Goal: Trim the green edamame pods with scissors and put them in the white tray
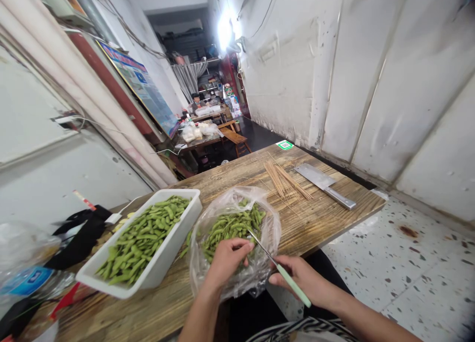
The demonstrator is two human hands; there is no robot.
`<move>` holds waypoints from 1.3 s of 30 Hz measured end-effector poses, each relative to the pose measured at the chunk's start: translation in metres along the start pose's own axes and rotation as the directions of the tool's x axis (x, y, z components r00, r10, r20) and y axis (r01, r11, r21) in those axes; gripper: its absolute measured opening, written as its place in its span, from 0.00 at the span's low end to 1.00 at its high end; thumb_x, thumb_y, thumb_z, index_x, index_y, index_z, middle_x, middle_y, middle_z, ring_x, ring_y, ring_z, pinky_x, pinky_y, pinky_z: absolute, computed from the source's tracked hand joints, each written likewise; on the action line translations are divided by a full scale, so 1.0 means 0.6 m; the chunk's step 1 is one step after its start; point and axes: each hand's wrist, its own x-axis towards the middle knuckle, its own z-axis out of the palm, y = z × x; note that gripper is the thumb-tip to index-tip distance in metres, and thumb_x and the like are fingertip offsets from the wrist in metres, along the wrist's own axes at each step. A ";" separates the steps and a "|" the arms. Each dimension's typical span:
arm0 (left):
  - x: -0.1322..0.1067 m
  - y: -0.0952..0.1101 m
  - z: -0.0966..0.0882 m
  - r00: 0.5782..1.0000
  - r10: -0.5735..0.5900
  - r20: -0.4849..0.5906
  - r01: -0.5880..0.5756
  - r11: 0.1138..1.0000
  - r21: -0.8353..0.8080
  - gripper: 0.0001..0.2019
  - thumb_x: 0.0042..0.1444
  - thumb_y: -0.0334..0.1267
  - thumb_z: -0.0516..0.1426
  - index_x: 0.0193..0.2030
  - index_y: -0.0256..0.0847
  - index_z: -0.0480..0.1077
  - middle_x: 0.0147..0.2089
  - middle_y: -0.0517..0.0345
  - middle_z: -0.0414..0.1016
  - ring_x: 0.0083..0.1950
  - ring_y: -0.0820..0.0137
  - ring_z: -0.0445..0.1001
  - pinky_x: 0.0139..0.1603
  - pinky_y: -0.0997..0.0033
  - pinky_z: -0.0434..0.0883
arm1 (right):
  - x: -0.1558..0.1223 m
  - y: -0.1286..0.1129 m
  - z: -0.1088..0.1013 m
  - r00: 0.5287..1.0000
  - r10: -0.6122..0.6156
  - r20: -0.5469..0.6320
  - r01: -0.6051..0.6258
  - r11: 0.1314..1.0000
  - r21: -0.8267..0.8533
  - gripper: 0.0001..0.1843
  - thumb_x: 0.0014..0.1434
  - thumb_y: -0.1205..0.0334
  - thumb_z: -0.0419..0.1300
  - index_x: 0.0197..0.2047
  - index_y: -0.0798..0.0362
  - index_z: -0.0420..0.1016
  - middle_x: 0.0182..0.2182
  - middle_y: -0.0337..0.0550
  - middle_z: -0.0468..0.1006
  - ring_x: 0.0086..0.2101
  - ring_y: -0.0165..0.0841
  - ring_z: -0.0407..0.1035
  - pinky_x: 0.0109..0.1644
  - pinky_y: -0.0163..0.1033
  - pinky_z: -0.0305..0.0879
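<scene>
A clear plastic bag [272, 223] lies opened wide on the table, with green edamame pods [232, 228] inside. Over its near side, my left hand [230, 258] is closed in a pinch, thumb and forefinger together; what sits between the fingertips is too small to make out. My right hand [297, 277], at the bag's right edge, is closed on a slim knife [285, 275] with a pale green handle. Its narrow blade points away from me, the tip close to my left fingertips. Left of the bag, a white plastic tub [158, 260] is filled with more pods.
Thin wooden skewers [284, 178] and a cleaver [326, 183] lie on the wooden table [308, 228] beyond the bag. At left are a plastic bottle [29, 281] and a black bag [79, 238]. Farther back, a person [196, 102] sits by another table.
</scene>
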 end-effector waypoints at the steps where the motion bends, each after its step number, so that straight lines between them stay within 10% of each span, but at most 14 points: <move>1: 0.000 -0.001 0.001 1.000 -0.027 0.006 0.027 0.999 -0.043 0.17 0.45 0.49 0.59 0.30 0.34 0.75 0.14 0.61 0.67 0.17 0.75 0.60 0.20 0.76 0.53 | 0.001 0.003 0.001 0.999 0.033 0.005 -0.033 0.999 0.033 0.21 0.49 0.46 0.63 0.32 0.57 0.69 0.18 0.31 0.60 0.20 0.23 0.54 0.22 0.28 0.51; 10: 0.002 -0.003 0.014 0.996 -0.084 0.038 0.092 0.851 -0.517 0.14 0.44 0.43 0.62 0.28 0.35 0.63 0.29 0.57 0.74 0.18 0.84 0.61 0.16 0.83 0.49 | -0.007 0.006 0.012 0.983 0.142 0.115 -0.173 0.925 0.337 0.27 0.50 0.40 0.59 0.42 0.55 0.63 0.17 0.28 0.60 0.15 0.21 0.54 0.17 0.26 0.52; 27: -0.007 -0.002 0.008 0.995 -0.039 0.090 0.074 0.902 -0.426 0.13 0.46 0.42 0.61 0.27 0.36 0.63 0.21 0.63 0.70 0.17 0.81 0.62 0.17 0.81 0.50 | -0.011 -0.016 -0.005 0.988 0.017 0.153 -0.040 0.988 0.150 0.20 0.52 0.48 0.62 0.36 0.57 0.66 0.20 0.29 0.57 0.17 0.19 0.51 0.19 0.26 0.47; 34: -0.010 -0.005 0.003 0.992 -0.023 0.126 0.070 0.921 -0.384 0.13 0.47 0.42 0.60 0.28 0.37 0.62 0.22 0.61 0.71 0.17 0.81 0.63 0.18 0.81 0.51 | -0.006 -0.001 -0.005 0.971 0.152 0.182 -0.188 0.961 0.202 0.22 0.51 0.46 0.61 0.39 0.57 0.67 0.12 0.26 0.57 0.11 0.21 0.52 0.12 0.25 0.48; 39: -0.015 0.017 -0.030 0.999 0.006 -0.037 -0.019 0.927 -0.373 0.12 0.49 0.43 0.59 0.34 0.37 0.64 0.26 0.60 0.72 0.20 0.79 0.65 0.19 0.81 0.52 | 0.002 0.022 0.002 0.978 0.177 0.111 -0.199 0.954 0.224 0.22 0.52 0.44 0.59 0.38 0.55 0.65 0.11 0.24 0.56 0.10 0.20 0.49 0.11 0.24 0.52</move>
